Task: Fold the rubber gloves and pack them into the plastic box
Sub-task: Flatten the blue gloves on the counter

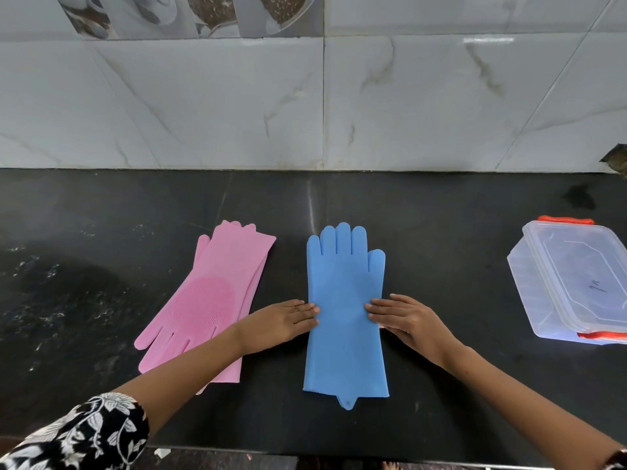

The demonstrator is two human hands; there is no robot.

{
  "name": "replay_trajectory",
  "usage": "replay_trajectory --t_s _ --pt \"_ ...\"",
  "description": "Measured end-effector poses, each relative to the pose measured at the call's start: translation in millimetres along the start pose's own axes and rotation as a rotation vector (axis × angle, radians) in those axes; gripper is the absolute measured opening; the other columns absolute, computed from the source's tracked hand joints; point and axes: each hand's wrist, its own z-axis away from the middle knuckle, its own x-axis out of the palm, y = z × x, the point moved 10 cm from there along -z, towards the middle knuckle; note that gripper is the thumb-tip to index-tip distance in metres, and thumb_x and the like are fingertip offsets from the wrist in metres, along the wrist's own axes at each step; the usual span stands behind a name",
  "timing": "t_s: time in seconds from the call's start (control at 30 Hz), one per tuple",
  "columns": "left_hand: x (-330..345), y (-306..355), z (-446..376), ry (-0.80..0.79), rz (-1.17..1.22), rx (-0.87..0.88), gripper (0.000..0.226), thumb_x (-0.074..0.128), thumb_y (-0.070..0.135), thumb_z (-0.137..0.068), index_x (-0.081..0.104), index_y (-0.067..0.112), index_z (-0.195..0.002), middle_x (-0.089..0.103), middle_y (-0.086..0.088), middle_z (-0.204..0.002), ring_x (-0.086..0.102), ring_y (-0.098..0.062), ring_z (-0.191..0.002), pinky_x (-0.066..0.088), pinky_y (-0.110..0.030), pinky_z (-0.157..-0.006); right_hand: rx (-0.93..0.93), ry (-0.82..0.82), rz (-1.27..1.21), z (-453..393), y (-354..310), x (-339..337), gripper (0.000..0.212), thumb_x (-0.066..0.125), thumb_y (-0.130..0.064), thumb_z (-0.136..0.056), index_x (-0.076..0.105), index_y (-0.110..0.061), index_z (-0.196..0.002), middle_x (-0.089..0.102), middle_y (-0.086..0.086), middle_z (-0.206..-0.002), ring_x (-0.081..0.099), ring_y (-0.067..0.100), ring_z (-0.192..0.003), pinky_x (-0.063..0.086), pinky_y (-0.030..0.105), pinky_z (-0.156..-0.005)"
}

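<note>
On the dark worktop [101, 232] the pink gloves [210, 293] lie stacked at the left, set aside, probably awaiting their turn. The left hand [281, 322] and right hand [407, 320], each grip flat with fingers straight, press the blue glove [344, 334] at its two edges, seemingly steadying it for folding. The plastic box [576, 283], lid on, waits far right.

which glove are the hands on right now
The blue glove, lying flat mid-counter with its fingers toward the wall; the left hand and right hand touch its edges. The pink gloves lie untouched.
</note>
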Motion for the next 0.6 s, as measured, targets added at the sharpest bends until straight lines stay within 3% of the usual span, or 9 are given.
replay_trajectory --t_s 0.13,0.23,0.3,0.43,0.6 --pt "-6.9 -10.4 0.2 0.156 0.143 -0.195 0.042 0.08 0.005 -0.072 0.069 0.01 -0.112 0.071 -0.006 -0.113 0.069 -0.02 -0.101 0.052 -0.031 -0.092 0.08 0.043 -0.073 1.9 6.2 -0.7 0.027 0.067 -0.012 -0.085 0.071 -0.022 -0.11 0.065 -0.011 -0.121 0.057 0.005 -0.118 0.042 0.034 -0.105" --pt "-15.9 -27.2 3.8 0.342 0.561 -0.477 0.015 0.058 0.009 -0.091 0.068 0.019 -0.094 0.071 0.008 -0.086 0.064 -0.006 -0.074 0.052 -0.023 -0.07 0.271 0.155 -0.222 2.0 20.2 -7.2 0.025 0.068 -0.009 -0.084 0.073 -0.024 -0.103 0.07 -0.016 -0.11 0.065 0.002 -0.103 0.045 0.032 -0.099" --pt "-11.5 -44.0 9.3 0.485 0.776 -0.741 0.02 0.055 0.01 -0.091 0.064 0.024 -0.08 0.06 0.017 -0.07 0.055 0.0 -0.062 0.043 -0.015 -0.059 0.432 0.243 -0.325 -0.3 32.0 -10.5 0.021 0.067 -0.008 -0.084 0.074 -0.022 -0.098 0.073 -0.015 -0.096 0.066 0.003 -0.085 0.05 0.03 -0.087" --pt "4.5 -71.3 19.8 0.591 0.821 -1.252 0.013 0.063 0.012 -0.087 0.075 0.014 -0.083 0.064 0.009 -0.067 0.062 -0.006 -0.063 0.049 -0.013 -0.065 0.8 0.362 -0.431 -7.5 54.2 -11.5 0.012 0.069 -0.018 -0.084 0.076 -0.012 -0.092 0.073 -0.003 -0.079 0.067 0.012 -0.075 0.056 0.032 -0.074" --pt "8.7 -79.8 13.6 0.548 0.737 -1.407 0.022 0.063 0.017 -0.088 0.066 0.016 -0.066 0.062 0.001 -0.065 0.056 -0.007 -0.058 0.04 -0.011 -0.056 0.979 0.405 -0.45 -4.5 60.8 -3.7 0.008 0.071 -0.02 -0.081 0.077 -0.016 -0.084 0.066 -0.018 -0.065 0.062 -0.003 -0.061 0.043 0.006 -0.053"
